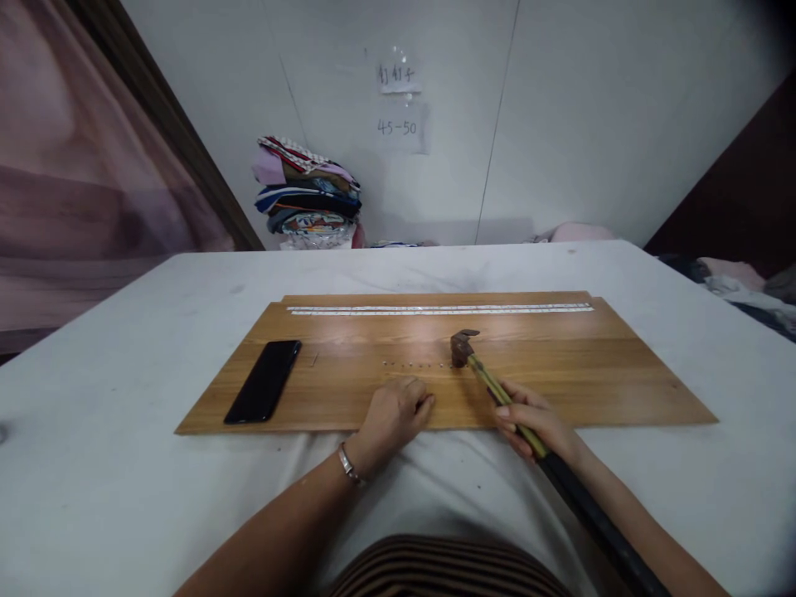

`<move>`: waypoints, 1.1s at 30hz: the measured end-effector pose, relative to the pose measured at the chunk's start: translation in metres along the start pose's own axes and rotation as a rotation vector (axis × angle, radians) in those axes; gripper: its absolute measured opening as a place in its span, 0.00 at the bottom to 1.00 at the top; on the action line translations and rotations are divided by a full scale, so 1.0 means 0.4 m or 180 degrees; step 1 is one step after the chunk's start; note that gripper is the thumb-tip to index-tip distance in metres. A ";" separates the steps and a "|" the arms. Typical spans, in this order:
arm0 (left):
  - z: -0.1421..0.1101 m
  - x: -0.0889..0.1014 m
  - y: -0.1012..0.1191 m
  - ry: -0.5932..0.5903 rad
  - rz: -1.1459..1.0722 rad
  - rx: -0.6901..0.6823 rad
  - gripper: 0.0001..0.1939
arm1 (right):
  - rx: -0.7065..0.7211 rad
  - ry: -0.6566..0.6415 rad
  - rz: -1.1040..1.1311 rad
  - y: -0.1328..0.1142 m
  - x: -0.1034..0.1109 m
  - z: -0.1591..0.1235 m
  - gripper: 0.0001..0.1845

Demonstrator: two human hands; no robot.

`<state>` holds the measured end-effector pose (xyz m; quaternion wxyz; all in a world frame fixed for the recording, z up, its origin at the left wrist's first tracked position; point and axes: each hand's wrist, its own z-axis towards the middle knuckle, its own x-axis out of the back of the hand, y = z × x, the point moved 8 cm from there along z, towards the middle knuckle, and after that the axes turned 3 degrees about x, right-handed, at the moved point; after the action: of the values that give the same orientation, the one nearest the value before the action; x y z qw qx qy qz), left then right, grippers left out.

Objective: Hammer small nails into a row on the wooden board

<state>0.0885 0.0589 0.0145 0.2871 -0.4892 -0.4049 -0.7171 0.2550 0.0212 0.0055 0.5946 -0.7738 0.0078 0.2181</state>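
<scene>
My right hand (535,423) is wrapped round the yellow handle of a claw hammer (497,391), whose black grip runs back along my forearm. The rusty hammer head (461,348) is over the right end of a row of several small nails (420,366) in a wooden board (597,365); whether it touches a nail I cannot tell. Just in front of the row, my left hand (396,408) rests closed on the board. Its fingers are curled under, and anything inside them is hidden.
A black phone (264,381) lies on the board's left side, with a thin nail-like piece (314,358) beside it. White measuring strips (441,310) run along the far edge. Under the board is a white-covered table (112,365). Folded cloths (311,199) are stacked by the wall.
</scene>
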 end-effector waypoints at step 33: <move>0.000 0.008 0.006 -0.0013 -0.0068 0.0032 0.10 | -0.0041 -0.0001 -0.0179 -0.001 0.001 -0.003 0.14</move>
<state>0.0891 0.0576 0.0183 0.2810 -0.4849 -0.4144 -0.7171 0.2557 0.0203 0.0059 0.5955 -0.7775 -0.0155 0.2015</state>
